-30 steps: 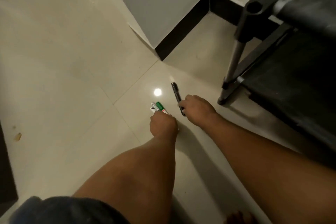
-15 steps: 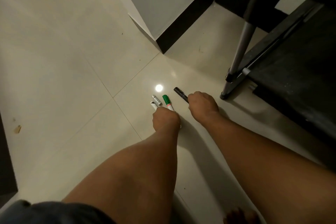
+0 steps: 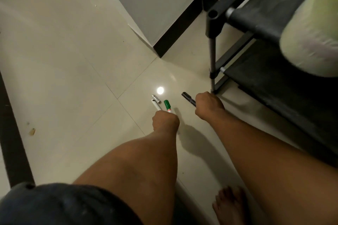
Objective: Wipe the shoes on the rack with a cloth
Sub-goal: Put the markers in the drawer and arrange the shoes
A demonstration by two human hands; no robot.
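So both hands are down near the tiled floor (image 3: 64,78), about the middle of the frame. The left hand (image 3: 165,121) is curled into a fist around a little bunch of pens: a green marker (image 3: 167,105), a white pen (image 3: 155,105) and a short silvery one (image 3: 156,98) poke out past the knuckles toward the top of the frame. The right hand (image 3: 209,105) is just to the right of it, fingers wrapped round a black marker (image 3: 188,99) whose tip sticks out to the upper left. The two hands are near each other but not touching.

The shoe rack (image 3: 274,71) fills the right side of the frame: dark fabric shelves on a metal frame, with its front leg (image 3: 212,56) coming down to the floor right behind the right hand. Can't tell if the hand actually touches the leg. On the upper shelf at the far right edge there's a pale yellowish-green thing (image 3: 309,42), blurry, so I can't say if it's a shoe or something else.

There's a bright round light reflection (image 3: 160,90) on the tile just above the pens. A wall corner with a dark skirting board (image 3: 178,27) sits in the upper middle. Bare toes (image 3: 230,206) show at the bottom right, and a bit of dark blue clothing (image 3: 54,206) at the bottom left.
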